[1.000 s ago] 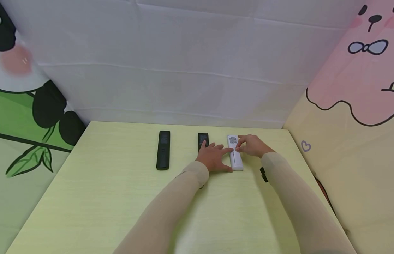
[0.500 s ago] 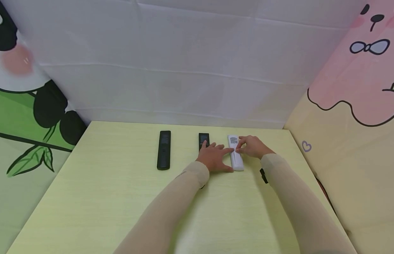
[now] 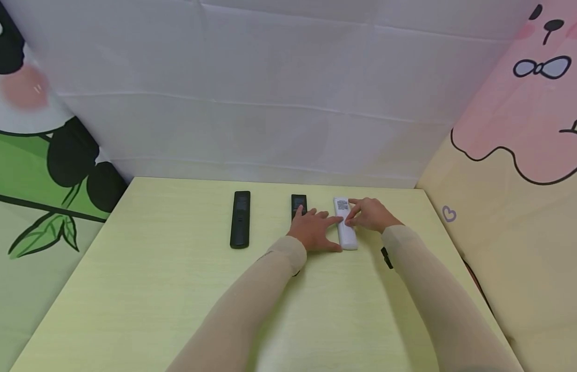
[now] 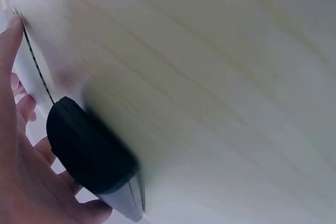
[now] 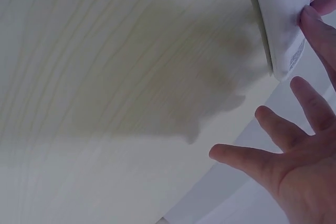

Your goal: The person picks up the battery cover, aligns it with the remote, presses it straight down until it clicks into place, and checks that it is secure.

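A white remote control (image 3: 348,240) lies on the table with its labelled back up, a printed code near its far end. On its left side my left hand (image 3: 312,231) spreads its fingers, thumb near the remote's close end and index finger at mid-length. This hand also covers part of a short black remote control (image 3: 298,201). My right hand (image 3: 369,214) comes from the right, thumb and index fingertips together on the white remote's back. In the right wrist view, those fingertips meet the white remote (image 5: 281,19) while the other fingers are spread in the air.
A longer black remote control (image 3: 240,219) lies to the left on the pale wooden table (image 3: 177,289). A white cloth (image 3: 270,129) stands behind the table, and printed panels flank both sides.
A dark slit that showed along the white remote's back is no longer visible. The right fingertips have shifted very slightly toward me; the left hand holds its place.
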{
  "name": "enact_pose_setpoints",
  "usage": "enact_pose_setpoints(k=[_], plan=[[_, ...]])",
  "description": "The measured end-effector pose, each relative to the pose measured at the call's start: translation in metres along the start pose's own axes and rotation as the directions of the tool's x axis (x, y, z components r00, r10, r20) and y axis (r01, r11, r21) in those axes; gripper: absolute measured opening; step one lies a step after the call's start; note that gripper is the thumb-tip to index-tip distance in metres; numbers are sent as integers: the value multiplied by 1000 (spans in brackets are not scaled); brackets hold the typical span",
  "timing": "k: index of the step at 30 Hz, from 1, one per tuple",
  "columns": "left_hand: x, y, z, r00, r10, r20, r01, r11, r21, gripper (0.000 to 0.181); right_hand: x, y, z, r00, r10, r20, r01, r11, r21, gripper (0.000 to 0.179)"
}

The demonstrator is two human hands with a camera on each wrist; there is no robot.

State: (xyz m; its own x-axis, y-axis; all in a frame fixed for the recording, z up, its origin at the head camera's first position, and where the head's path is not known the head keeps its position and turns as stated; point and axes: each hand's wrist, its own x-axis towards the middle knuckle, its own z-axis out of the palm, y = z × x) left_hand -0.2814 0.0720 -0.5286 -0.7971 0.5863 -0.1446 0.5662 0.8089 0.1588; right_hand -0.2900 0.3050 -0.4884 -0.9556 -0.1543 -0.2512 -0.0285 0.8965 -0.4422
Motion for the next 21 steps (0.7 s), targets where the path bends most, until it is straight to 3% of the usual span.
enact_pose_setpoints(k=[10,21], plan=[[4,0,1,1000,-10,30,10,1000,3,96,2,-2,-1,1000,-2,4,2,1000,-31,6],[5,-1,2,1000,-6,22,7,1000,-1,94,2,-2,-1,1000,-12,5,12,999,-39,7]])
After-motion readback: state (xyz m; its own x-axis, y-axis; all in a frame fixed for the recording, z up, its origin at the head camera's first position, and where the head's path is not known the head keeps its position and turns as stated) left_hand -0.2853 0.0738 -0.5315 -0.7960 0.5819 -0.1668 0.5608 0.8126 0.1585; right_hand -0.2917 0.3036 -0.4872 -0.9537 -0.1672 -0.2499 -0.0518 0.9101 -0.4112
